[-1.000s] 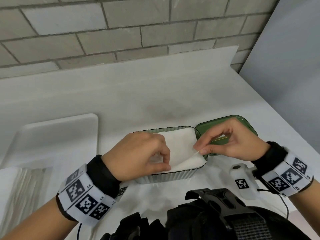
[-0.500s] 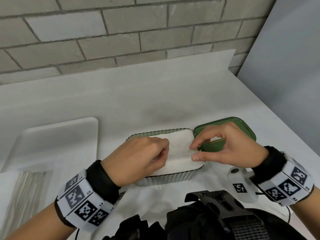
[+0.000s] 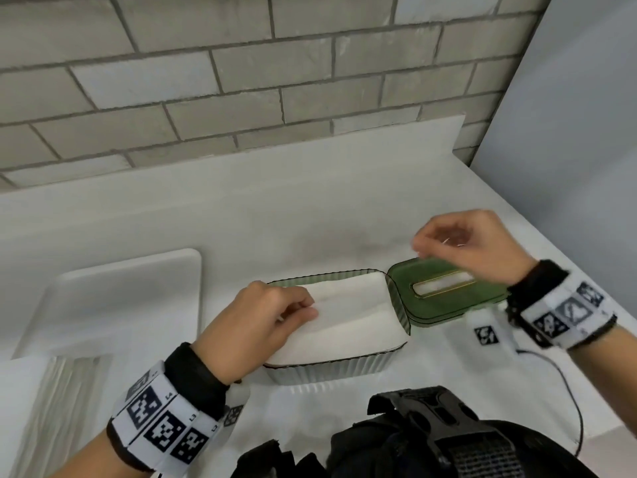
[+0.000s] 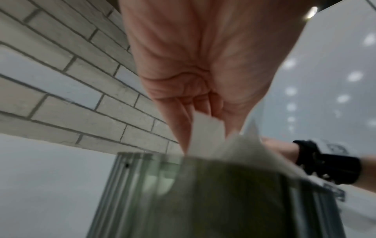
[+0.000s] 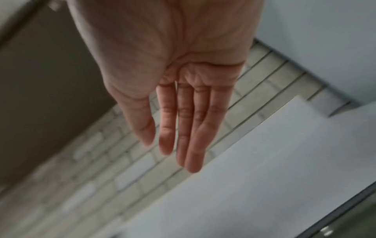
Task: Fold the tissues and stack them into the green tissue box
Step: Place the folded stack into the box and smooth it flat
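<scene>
The green tissue box (image 3: 331, 370) stands in the middle of the white counter with its slotted green lid (image 3: 444, 305) lying open at its right end. White folded tissues (image 3: 355, 315) fill it to the rim. My left hand (image 3: 306, 308) rests on the left part of the top tissue, and the left wrist view shows its fingers (image 4: 203, 116) pinching a tissue corner (image 4: 205, 132) above the box wall (image 4: 142, 185). My right hand (image 3: 427, 243) hovers above the lid's far edge. In the right wrist view its fingers (image 5: 183, 136) are straight and hold nothing.
A white tray (image 3: 120, 298) lies to the left, and a wrapped pile of tissues (image 3: 62, 401) sits at the lower left. A brick wall runs behind the counter, a grey panel on the right. A white tagged device (image 3: 486, 336) with a cable lies by the lid.
My right hand let go of the tissue's right edge and rose up and to the right, above the lid. The top tissue now lies flat. The left hand stayed put.
</scene>
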A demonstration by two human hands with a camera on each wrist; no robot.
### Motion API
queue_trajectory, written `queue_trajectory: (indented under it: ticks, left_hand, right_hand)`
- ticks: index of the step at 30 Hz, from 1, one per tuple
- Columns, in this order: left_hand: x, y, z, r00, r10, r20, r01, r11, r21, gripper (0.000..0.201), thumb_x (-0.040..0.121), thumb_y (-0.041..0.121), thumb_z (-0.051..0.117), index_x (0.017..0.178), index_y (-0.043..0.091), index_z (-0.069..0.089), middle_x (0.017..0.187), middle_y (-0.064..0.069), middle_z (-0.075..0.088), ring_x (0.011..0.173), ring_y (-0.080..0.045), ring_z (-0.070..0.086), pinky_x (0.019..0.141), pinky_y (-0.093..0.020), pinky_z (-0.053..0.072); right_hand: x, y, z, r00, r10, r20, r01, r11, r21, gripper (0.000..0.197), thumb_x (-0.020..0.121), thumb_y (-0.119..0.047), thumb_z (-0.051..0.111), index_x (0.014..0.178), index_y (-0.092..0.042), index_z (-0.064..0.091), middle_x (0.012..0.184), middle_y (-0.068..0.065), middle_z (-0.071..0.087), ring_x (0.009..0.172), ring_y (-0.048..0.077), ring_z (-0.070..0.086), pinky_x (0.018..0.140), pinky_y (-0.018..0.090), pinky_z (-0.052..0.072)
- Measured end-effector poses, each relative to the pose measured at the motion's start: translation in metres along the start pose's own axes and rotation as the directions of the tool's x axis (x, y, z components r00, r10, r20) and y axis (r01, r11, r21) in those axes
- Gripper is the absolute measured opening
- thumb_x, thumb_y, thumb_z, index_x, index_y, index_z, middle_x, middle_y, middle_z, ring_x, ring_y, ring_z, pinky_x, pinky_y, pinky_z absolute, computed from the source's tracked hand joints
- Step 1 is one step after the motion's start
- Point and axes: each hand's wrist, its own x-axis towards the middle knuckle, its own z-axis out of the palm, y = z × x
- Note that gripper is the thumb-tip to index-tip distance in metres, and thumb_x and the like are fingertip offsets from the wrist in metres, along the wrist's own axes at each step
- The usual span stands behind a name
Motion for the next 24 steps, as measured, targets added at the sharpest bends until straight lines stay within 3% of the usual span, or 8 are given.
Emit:
queue_trajectory:
  ticks: [2,4,7,13,15,18,21,24]
  left_hand:
    - [-0.002,-0.001,0.001,0.999,-0.021,-0.032,0.02,0.999,-0.042,0.019,0.094,0.035,0.058,0.083,0.023,0.066,0.068,0.011,0.064,0.067,-0.007,0.06,0.068,-0.027,0.051]
    - [-0.004,-0.001,0.002,0.998,-0.039,-0.053,0.036,0.997,-0.071,0.018,0.093,0.034,0.06,0.083,0.022,0.068,0.07,0.011,0.067,0.068,-0.006,0.062,0.068,-0.024,0.051]
    - [-0.006,0.0,0.004,0.995,-0.06,-0.075,0.053,0.994,-0.099,0.017,0.091,0.034,0.064,0.083,0.021,0.07,0.072,0.011,0.069,0.071,-0.003,0.064,0.068,-0.021,0.051]
    - [-0.008,0.001,0.005,0.992,-0.094,-0.078,0.085,0.99,-0.115,0.012,0.087,0.03,0.069,0.092,0.019,0.072,0.072,0.013,0.065,0.079,0.0,0.062,0.068,-0.013,0.052]
    - [-0.01,0.002,0.005,0.992,-0.1,-0.078,0.09,0.988,-0.124,0.013,0.088,0.031,0.069,0.093,0.02,0.073,0.073,0.014,0.067,0.081,0.001,0.063,0.069,-0.013,0.052]
    - [-0.01,0.002,0.006,0.992,-0.092,-0.083,0.082,0.99,-0.11,0.014,0.087,0.034,0.068,0.092,0.022,0.073,0.074,0.016,0.069,0.081,0.001,0.064,0.07,-0.016,0.053]
    - [-0.009,0.001,0.007,0.993,-0.074,-0.091,0.063,0.991,-0.122,0.013,0.087,0.035,0.069,0.09,0.023,0.074,0.073,0.016,0.07,0.077,0.002,0.065,0.069,-0.017,0.053]
    - [-0.01,-0.002,0.007,0.995,-0.063,-0.072,0.052,0.988,-0.146,0.023,0.086,0.046,0.064,0.087,0.025,0.074,0.074,0.013,0.071,0.074,0.0,0.067,0.068,-0.019,0.054]
  right_hand:
    - [0.015,0.038,-0.021,0.976,0.142,0.164,-0.08,0.94,-0.332,0.035,0.07,-0.031,0.083,0.1,-0.038,0.064,0.107,-0.012,0.068,0.106,0.014,0.061,0.089,0.036,0.052]
    - [0.021,0.073,-0.027,0.845,0.379,0.377,-0.081,0.788,-0.611,0.09,0.048,-0.048,0.088,0.125,-0.048,0.042,0.135,-0.012,0.048,0.128,0.016,0.042,0.106,0.042,0.038]
    - [0.023,0.095,-0.023,0.745,0.476,0.467,0.068,0.643,-0.763,0.137,0.035,-0.055,0.088,0.148,-0.04,0.01,0.149,-0.013,0.022,0.139,0.017,0.021,0.111,0.046,0.022]
    - [0.016,0.087,-0.029,0.807,0.413,0.422,0.082,0.629,-0.773,0.123,0.033,-0.057,0.083,0.138,-0.031,0.025,0.121,-0.02,0.031,0.108,0.01,0.037,0.089,0.037,0.041]
    - [0.013,0.078,-0.045,0.884,0.326,0.334,-0.001,0.718,-0.696,0.118,0.03,-0.055,0.083,0.133,-0.03,0.03,0.119,-0.017,0.032,0.11,0.015,0.039,0.093,0.038,0.044]
    - [0.004,0.039,-0.069,0.985,0.111,0.133,-0.044,0.903,-0.427,0.12,0.029,-0.055,0.08,0.137,-0.026,0.035,0.123,-0.011,0.039,0.118,0.017,0.044,0.096,0.023,0.039]
    - [-0.014,-0.023,-0.057,0.978,-0.113,0.176,0.152,0.961,-0.229,0.116,0.034,-0.049,0.082,0.138,-0.028,0.036,0.127,-0.01,0.041,0.12,0.009,0.045,0.098,0.011,0.035]
    - [-0.031,-0.06,-0.021,0.895,-0.239,0.376,0.317,0.935,-0.161,0.12,0.036,-0.04,0.088,0.142,-0.024,0.033,0.132,-0.011,0.038,0.127,0.01,0.042,0.105,0.017,0.034]
